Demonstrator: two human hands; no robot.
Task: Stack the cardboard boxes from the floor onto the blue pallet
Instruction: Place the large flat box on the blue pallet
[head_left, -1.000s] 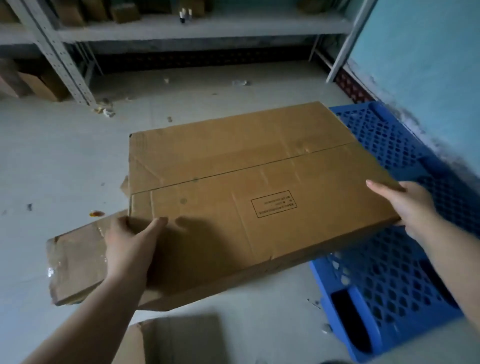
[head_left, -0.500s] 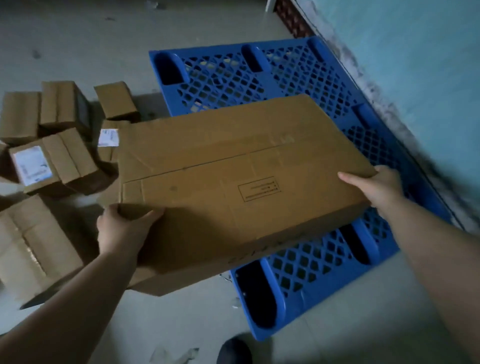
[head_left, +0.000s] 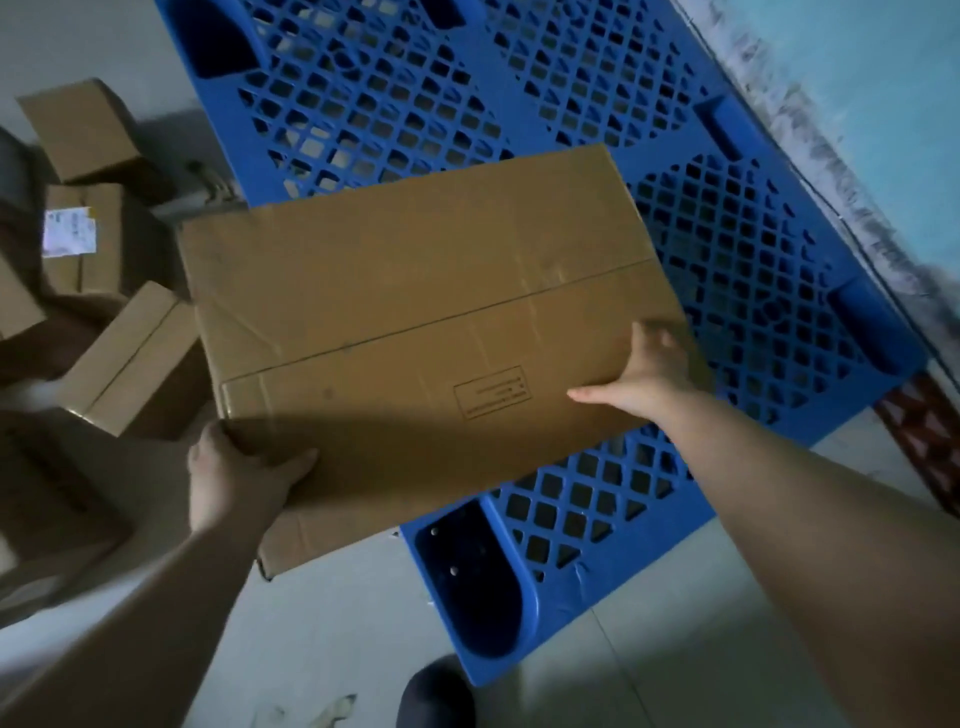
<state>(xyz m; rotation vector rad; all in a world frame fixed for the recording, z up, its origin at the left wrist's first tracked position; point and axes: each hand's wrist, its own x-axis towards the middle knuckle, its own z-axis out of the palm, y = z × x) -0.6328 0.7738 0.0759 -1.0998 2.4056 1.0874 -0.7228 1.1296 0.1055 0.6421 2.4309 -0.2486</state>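
I hold a large flat cardboard box in both hands, its top seam and a small printed rectangle facing me. My left hand grips its near left corner from below. My right hand clasps the near right edge, thumb lying on top. The box hangs over the near left part of the blue pallet, a plastic grid lying on the floor beside the wall; whether it touches the pallet I cannot tell. The pallet's visible grid carries no other box.
Several smaller cardboard boxes lie piled on the floor at the left, one with a white label. A light blue wall runs along the pallet's far right side. A dark shoe tip shows at the bottom on the pale floor.
The view has tilted down and closed in on the pallet. The box has travelled right and forward, now over the pallet's near part. Both hands keep their hold.
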